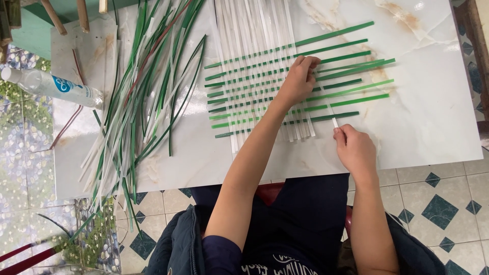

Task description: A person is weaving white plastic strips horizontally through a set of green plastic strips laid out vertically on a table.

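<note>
The woven mat [285,86] of white and green strips lies flat on the marble-patterned bench [428,117], directly ahead of the seated person. White strips run away from the person; green strips cross them side to side, interlaced over and under.

The left hand [298,81] rests on the weave near its middle, fingers spread and pressing down; its grip is apart, holding nothing, only pinning the strips. The right hand [356,147] sits at the near right edge of the weave, thumb and forefinger pinched together on the near end of a white strip [334,122], which runs up into the green crosspieces.

Judged step: a further white strip is being threaded into the right side of the weave. The next move appears to call for keeping the crossings pinned while that strip is slid snug against its neighbour, without buckling the green strips.

A loose bundle of spare strips [147,86] lies to the left, with a clear plastic bottle [51,86] beyond it.
</note>
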